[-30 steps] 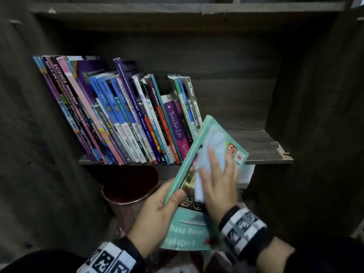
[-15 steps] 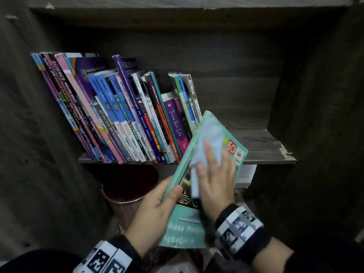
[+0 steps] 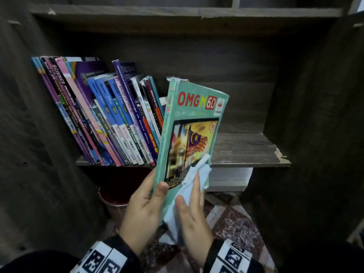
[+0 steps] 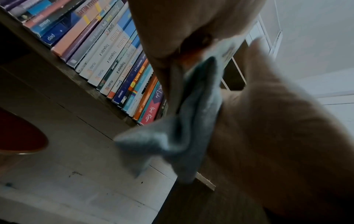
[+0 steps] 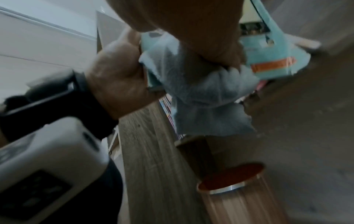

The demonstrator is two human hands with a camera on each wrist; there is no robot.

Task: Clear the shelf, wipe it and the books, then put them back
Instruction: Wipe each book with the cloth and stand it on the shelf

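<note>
Dark wooden shelf, chipped at its front right corner, bare along the right half; room there beside the books. Row of books packed on the left half, spines leaning left, lower ends at the front lip. Teal book held upright in front of the shelf, just right of the row, cover facing out: red "OMG" lettering, a flag picture, worn top corners. Left hand gripped the book's lower spine edge, thumb across the cover, fingers curled behind. Right hand lay against the lower cover, fingers straight and close together, pressing a pale blue cloth flat to it; cloth bunched, loose end hanging below the palm. Round bin with a red inside stood under the shelf.
</note>
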